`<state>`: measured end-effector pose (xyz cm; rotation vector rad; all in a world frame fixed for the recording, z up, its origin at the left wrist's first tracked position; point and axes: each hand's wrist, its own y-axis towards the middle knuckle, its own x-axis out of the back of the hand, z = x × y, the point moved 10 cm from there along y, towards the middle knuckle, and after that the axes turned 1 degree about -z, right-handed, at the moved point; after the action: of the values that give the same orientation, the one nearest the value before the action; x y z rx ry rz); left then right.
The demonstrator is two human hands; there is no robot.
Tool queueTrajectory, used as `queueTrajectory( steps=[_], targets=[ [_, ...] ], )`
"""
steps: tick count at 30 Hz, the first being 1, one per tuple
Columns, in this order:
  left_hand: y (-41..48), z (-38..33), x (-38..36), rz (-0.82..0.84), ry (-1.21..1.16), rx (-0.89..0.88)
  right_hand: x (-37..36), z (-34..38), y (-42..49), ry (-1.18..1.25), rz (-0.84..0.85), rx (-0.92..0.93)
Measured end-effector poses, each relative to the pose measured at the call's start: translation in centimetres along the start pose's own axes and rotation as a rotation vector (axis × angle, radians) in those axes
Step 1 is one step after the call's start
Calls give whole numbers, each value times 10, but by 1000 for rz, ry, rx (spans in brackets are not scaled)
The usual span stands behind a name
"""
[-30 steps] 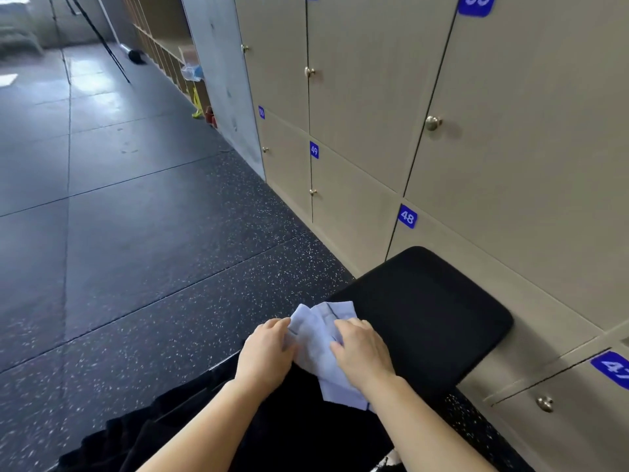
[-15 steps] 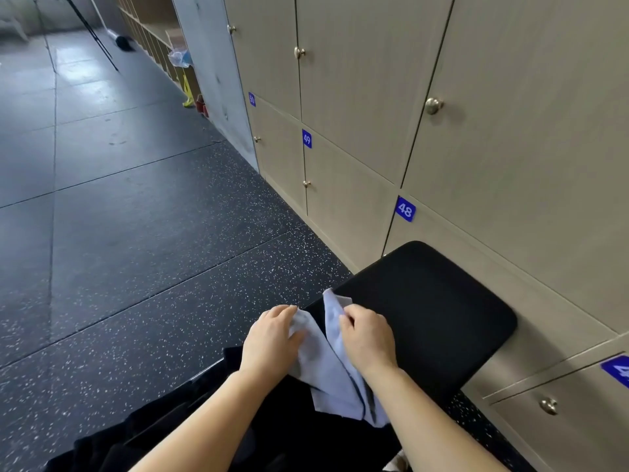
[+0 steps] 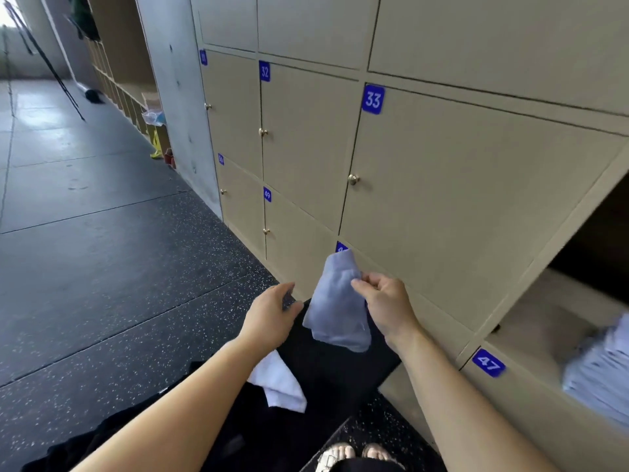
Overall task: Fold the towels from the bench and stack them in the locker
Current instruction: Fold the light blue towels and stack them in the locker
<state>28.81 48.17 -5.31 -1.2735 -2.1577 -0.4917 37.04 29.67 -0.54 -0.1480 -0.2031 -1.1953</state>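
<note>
Right hand (image 3: 384, 304): forearm raised over the black desk (image 3: 340, 369), thumb and fingers pinching the upper edge of a folded blue towel (image 3: 335, 308), which hangs clear of the desk in front of the locker doors. Left hand (image 3: 272, 315): just beside the towel, not touching it, fingers loosely curled, empty. White towel (image 3: 280, 383) lies on the desk under the left forearm. Open locker (image 3: 531, 321) at right holds a blurred towel stack (image 3: 599, 376).

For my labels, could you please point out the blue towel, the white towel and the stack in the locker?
blue towel (image 3: 335, 301): head view, middle of its folded face.
white towel (image 3: 279, 383): head view, its middle.
stack (image 3: 602, 379): head view, its blurred front.
</note>
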Motion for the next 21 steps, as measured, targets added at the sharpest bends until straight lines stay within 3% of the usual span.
queueTrajectory(
  steps=[3, 7, 11, 16, 21],
  targets=[
    [1, -32, 8, 10, -284, 52, 24, 45, -14, 101, 28, 48],
    [-13, -96, 7, 217, -648, 124, 61, 102, -38, 187, 17, 129],
    [-33, -167, 30, 217, -838, 24, 90, 138, -56, 233, -33, 179],
    [-47, -225, 79, -50, -817, -188, 132, 169, -76, 212, -149, 253],
    [-65, -267, 93, -81, -796, -301, 158, 187, -87, 212, -207, 296]
  ],
)
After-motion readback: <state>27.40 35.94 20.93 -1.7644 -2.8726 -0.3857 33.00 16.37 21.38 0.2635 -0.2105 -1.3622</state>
